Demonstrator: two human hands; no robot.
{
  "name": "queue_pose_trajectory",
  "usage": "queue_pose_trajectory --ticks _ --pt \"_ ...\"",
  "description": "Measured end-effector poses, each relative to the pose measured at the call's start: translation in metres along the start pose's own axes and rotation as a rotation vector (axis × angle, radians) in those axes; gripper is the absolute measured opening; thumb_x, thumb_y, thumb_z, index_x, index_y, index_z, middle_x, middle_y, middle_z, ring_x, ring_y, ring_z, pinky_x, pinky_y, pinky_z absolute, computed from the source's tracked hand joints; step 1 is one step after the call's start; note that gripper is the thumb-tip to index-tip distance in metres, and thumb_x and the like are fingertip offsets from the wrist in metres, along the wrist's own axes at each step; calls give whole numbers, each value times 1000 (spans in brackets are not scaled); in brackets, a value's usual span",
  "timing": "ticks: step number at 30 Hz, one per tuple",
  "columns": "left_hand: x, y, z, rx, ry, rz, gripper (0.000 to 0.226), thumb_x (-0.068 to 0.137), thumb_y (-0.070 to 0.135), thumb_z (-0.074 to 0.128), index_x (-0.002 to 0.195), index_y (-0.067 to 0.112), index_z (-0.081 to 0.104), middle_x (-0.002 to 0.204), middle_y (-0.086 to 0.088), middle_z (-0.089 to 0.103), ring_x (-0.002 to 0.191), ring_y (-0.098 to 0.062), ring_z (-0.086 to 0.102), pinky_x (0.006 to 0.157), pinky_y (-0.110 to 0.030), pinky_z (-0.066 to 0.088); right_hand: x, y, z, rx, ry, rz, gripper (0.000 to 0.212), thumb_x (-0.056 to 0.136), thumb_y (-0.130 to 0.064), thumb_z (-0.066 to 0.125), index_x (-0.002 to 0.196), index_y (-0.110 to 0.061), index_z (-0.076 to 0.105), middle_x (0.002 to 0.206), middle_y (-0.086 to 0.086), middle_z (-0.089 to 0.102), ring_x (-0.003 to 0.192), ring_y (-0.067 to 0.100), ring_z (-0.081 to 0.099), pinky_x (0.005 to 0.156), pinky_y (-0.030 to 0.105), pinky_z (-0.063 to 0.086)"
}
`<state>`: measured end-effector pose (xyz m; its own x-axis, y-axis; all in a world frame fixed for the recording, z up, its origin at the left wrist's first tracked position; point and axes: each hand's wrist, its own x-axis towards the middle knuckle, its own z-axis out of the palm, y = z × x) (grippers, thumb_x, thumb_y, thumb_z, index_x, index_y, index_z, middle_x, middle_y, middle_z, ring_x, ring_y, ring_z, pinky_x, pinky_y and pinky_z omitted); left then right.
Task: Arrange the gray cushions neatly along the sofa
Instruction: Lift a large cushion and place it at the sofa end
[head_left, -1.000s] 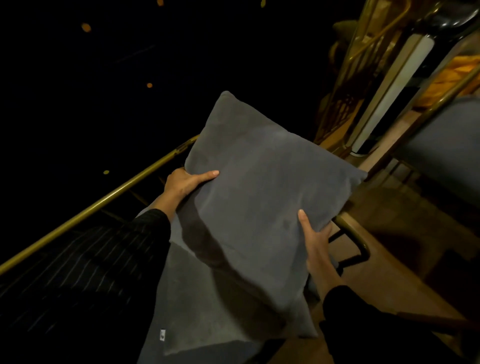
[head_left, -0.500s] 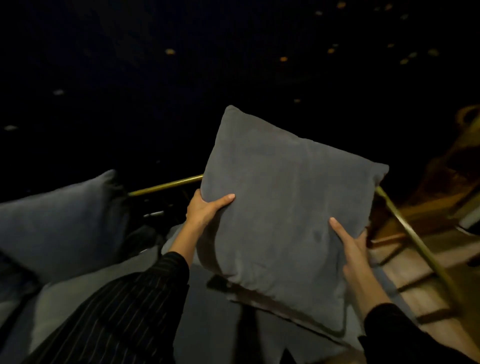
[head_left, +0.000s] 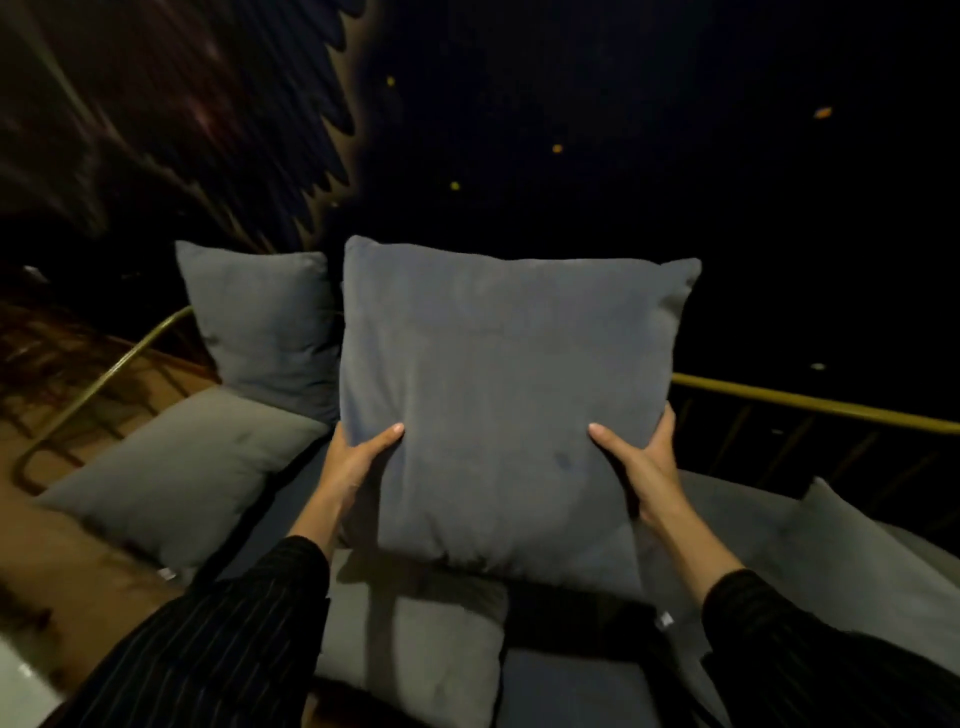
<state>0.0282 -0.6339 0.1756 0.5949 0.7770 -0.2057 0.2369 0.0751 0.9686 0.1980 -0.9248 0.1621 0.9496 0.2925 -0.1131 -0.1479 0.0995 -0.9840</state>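
A large gray cushion (head_left: 498, 389) is held upright in front of me above the sofa seat (head_left: 566, 686). My left hand (head_left: 358, 460) grips its lower left edge and my right hand (head_left: 641, 465) grips its lower right edge, thumbs on the front face. Another gray cushion (head_left: 260, 322) stands upright at the back left corner. A third (head_left: 176, 467) lies flat on the left end of the sofa. A fourth (head_left: 415, 634) lies flat below the held one, and a fifth (head_left: 857, 561) lies at the right.
A brass-coloured rail (head_left: 810, 405) runs along the sofa's back at the right and curves round the left end (head_left: 104, 374). Wooden floor (head_left: 62, 551) shows at the left. The background is dark with a few small lights.
The cushion has swung from a tilted hold to upright and square in front of me. My view has turned left, bringing the back-left and flat left cushions into sight.
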Motion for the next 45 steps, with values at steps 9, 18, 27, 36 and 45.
queue_pose_trajectory --ticks 9,18,27,36,45 --pt "28 -35 40 483 -27 -241 140 67 54 85 157 26 -18 165 -23 -16 153 -42 -10 125 -53 5 53 64 92 -565 -346 51 125 75 -40 78 154 -18 -16 165 8 -2 151 29 8 121 50 18" --pt "-41 -60 147 709 236 53 92 90 23 69 159 5 11 162 -32 9 151 -47 11 118 -56 24 47 72 18 -535 -294 282 86 86 -17 70 155 -20 19 155 8 37 141 28 39 115 43 34" --pt "-152 -131 273 915 -528 342 57 78 -2 64 134 3 54 137 -21 51 128 -42 48 106 -47 41 -17 105 -188 -484 95 570 20 87 -7 67 106 -1 67 95 12 64 93 25 59 84 40 53" --pt "-170 -146 437 1096 -951 78 60 98 25 59 149 4 34 150 -23 39 139 -41 38 115 -43 34 -79 135 -411 -600 534 810 74 74 -34 68 137 -3 45 118 17 59 103 36 61 88 45 51" --pt "-156 -188 548 982 -857 -222 105 80 60 72 158 12 22 162 -13 30 149 -36 28 122 -47 27 -91 162 -486 -355 589 804 126 60 -52 85 153 -37 2 162 6 7 145 44 16 112 64 26"
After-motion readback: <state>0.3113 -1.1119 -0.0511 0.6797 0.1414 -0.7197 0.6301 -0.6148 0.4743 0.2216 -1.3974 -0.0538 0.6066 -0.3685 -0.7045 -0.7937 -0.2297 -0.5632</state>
